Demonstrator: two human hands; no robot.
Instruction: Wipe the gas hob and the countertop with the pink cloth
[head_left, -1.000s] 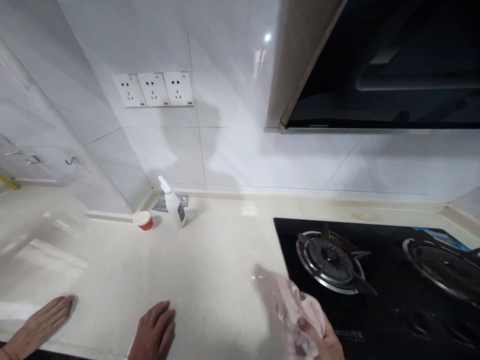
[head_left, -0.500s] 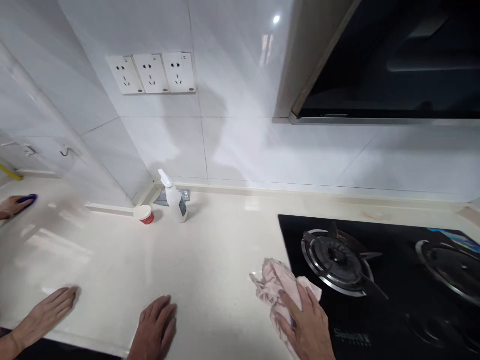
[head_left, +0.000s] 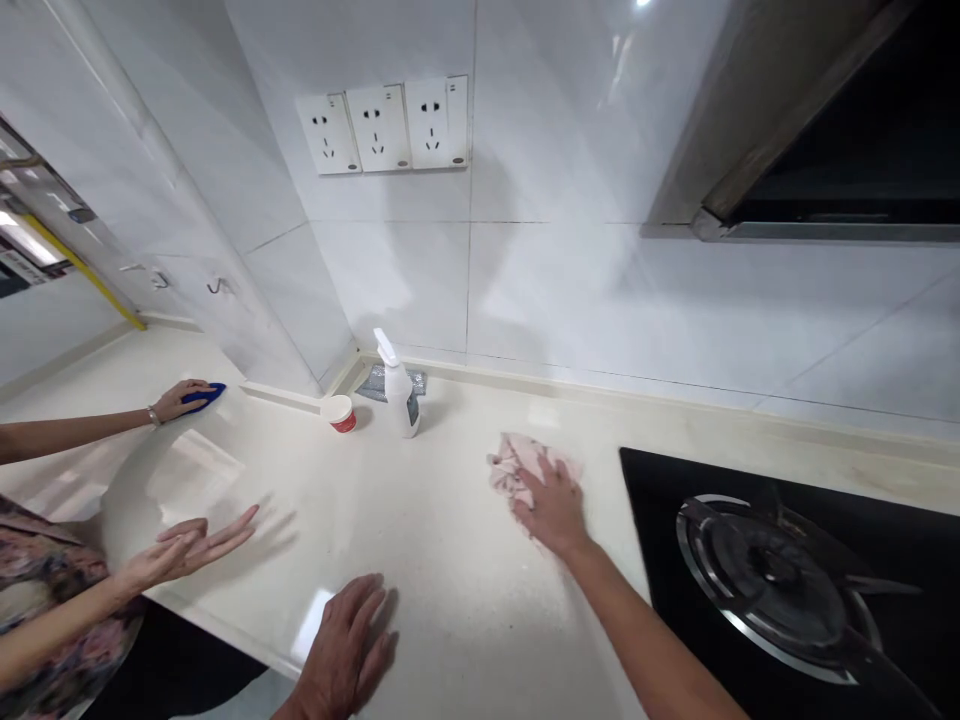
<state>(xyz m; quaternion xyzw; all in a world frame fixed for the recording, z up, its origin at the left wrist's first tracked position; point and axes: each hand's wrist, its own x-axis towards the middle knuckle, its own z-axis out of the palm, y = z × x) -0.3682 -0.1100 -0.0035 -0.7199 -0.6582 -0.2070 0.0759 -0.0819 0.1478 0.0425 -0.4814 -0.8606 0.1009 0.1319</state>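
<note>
My right hand [head_left: 553, 503] presses a crumpled pale pink cloth [head_left: 517, 462] against the white countertop [head_left: 442, 570], left of the black gas stove [head_left: 649, 500]. Its fingers are bent over the cloth. My left hand [head_left: 346, 640] rests near the counter's front edge, fingers out and holding nothing. Beyond it, towards the wall, stand a white spray bottle [head_left: 400, 395] and a small white tub [head_left: 338, 410] with a red label. A grey patterned packet [head_left: 373, 383] lies partly behind the bottle.
On the left a co-worker's hand [head_left: 180, 400] holds a blue pad [head_left: 204, 397] on the counter; the other hand [head_left: 191, 552] is raised with fingers spread. Wall sockets [head_left: 381, 128] sit above. The range hood [head_left: 840, 180] overhangs the stove. A wall corner [head_left: 300, 380] juts out.
My right hand has slid the cloth back towards the wall, away from the stove's edge. The view has swung left. The co-worker's nearer hand has lifted off the counter.
</note>
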